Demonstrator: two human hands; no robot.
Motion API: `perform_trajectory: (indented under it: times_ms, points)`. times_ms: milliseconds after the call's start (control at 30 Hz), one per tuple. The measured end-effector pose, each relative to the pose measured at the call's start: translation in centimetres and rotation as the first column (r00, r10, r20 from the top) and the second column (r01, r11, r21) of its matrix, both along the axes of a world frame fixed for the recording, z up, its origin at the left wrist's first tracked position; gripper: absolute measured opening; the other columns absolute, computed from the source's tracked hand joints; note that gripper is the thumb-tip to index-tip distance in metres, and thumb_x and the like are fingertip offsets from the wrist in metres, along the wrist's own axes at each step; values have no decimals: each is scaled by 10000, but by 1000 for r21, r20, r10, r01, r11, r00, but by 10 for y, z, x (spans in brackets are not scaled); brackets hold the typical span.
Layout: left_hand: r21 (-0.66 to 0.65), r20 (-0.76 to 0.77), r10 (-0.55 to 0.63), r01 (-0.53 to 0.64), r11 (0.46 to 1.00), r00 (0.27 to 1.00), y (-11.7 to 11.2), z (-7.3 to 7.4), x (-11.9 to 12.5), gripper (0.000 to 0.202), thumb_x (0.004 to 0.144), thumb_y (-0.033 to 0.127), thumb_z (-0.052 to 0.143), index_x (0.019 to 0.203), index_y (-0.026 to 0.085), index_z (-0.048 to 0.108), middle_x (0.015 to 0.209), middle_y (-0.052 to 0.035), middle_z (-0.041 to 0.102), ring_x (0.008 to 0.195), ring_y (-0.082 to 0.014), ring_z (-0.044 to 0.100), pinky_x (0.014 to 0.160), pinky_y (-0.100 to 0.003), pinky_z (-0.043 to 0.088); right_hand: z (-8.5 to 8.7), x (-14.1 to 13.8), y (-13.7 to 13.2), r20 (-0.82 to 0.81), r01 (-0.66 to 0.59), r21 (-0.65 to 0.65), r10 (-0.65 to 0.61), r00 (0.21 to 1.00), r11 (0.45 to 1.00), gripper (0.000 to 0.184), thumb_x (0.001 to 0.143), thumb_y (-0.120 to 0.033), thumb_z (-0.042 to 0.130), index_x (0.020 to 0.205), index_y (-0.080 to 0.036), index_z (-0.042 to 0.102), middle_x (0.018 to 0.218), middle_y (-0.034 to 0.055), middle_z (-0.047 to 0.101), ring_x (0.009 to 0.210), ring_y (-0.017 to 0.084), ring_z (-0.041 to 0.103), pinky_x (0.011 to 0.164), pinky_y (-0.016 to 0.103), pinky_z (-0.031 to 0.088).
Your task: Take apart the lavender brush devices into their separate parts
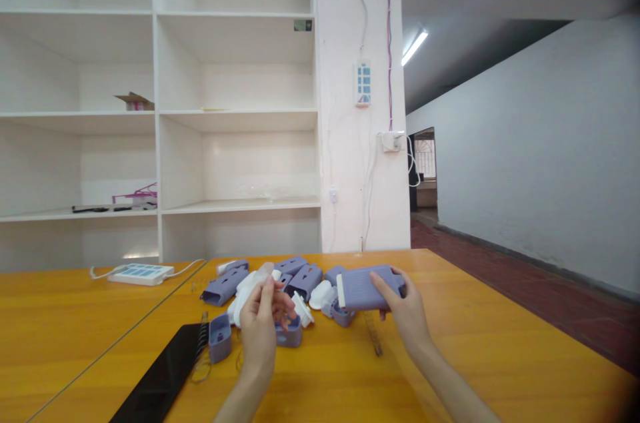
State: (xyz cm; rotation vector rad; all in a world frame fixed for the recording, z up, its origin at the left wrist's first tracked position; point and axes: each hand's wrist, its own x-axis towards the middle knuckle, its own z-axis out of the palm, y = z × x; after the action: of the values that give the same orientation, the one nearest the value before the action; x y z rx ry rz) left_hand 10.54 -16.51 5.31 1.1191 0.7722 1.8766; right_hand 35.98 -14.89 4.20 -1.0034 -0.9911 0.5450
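Note:
My right hand [406, 303] is wrapped around a purple ribbed plastic housing [367, 286], held above the table with its white end strip facing left. The thumb lies along its upper face. My left hand [263, 313] pinches a small, pale translucent piece [269, 269] between thumb and fingertips; its exact kind is unclear. Behind that hand lie a white plastic part [246, 291], a white ridged part [303, 309] and several purple housings [306, 280]. A purple cup-shaped part [220, 337] stands to its left. Another purple part [290, 335] is partly covered by the fingers.
On the yellow wooden table [460, 343] lie a black flat panel [160, 373], thin metal springs [201, 369] and a dark coiled spring [373, 335]. A white power strip [140, 273] is at the back left. White shelves [240, 116] rise behind the table.

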Motion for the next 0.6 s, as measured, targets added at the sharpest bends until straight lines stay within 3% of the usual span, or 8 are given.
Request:
perform_trajectory:
  times_ms: [200,400,533,600]
  points:
    - [1,-128,90,-91,996,988,15,-14,-7,461,828,638,662,830,179,616,607,14,661,431,-132,583,354,-183,370,-3,-6,4,-87,-71,-10,70,994,997,519,710,-516,827,1063,-193,626,789,-17,622,547,159,574,315,239,472]
    - [43,-334,181,-177,983,925,20,-23,-9,461,926,641,512,831,199,602,634,8,642,447,-140,550,384,-212,377,-4,0,4,-164,-69,-14,66,984,998,507,692,-484,850,1048,-184,649,805,-7,647,547,157,582,322,235,475]
    - [154,-479,249,-198,968,842,17,-22,-20,367,876,557,640,739,217,644,612,17,594,541,-146,540,533,-229,406,-8,4,9,-240,-70,-18,63,969,997,479,682,-476,862,998,-178,660,753,-27,628,505,138,550,306,231,451]
    - [260,-609,347,-233,937,714,17,-20,-31,295,849,509,676,748,231,677,631,13,597,583,-159,548,586,-243,400,-12,9,14,-296,-71,-28,59,953,997,426,694,-488,846,910,-176,651,689,-41,606,466,125,530,292,221,420]
